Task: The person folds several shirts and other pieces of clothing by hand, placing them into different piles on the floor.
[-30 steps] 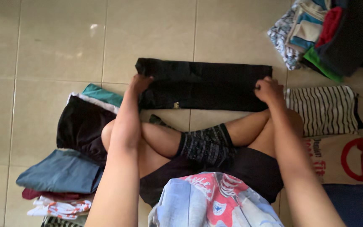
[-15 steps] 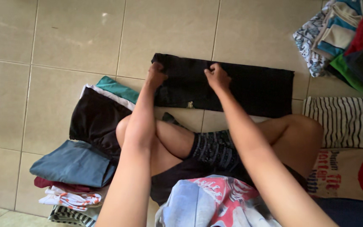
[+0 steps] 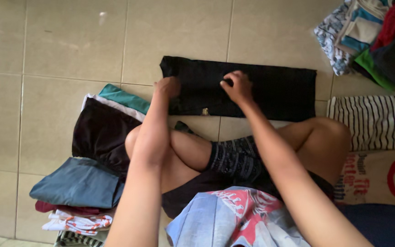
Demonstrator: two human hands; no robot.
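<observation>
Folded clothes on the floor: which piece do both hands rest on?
The long black garment spread flat on the tiles straight ahead. The left hand presses its left end, the right hand its middle; the other pieces lie untouched at the sides.

My left hand covers the left end of the long black folded garment; fingertips curled out of sight, grip unclear. My right hand hides the cloth's middle; whether those fingers pinch or only press, I cannot tell. A small pale mark on the near hem between my hands is too small to make out. Far right of my right hand, the heap of mixed coloured clothes is cut by the top and right edges. Below my left arm, the stack of folded clothes runs off the bottom edge.
</observation>
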